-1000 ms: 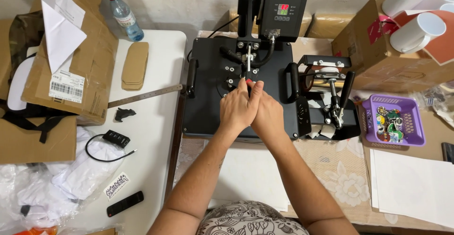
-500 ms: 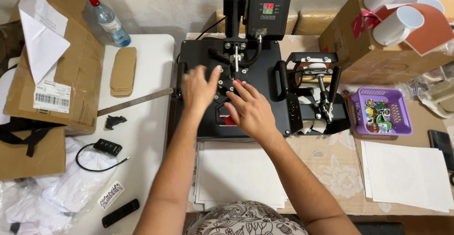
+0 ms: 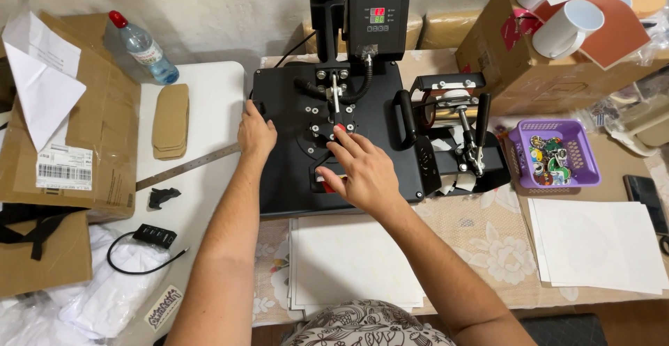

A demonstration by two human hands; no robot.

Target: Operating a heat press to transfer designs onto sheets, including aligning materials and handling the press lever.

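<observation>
Right fingers: I see my right hand point(image 3: 362, 172) spread flat on the heat press point(image 3: 334, 137) top plate, gripping nothing, seemingly pressing down.
Left fingers: my left hand point(image 3: 256, 132) curls over the press's left edge, likely steadying.
Nearby: paper sheets point(image 3: 352, 262) lie just before it.

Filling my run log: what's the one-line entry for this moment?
left hand: on left edge of heat press | right hand: on press top plate, centre | paper stack: in front, untouched
</observation>
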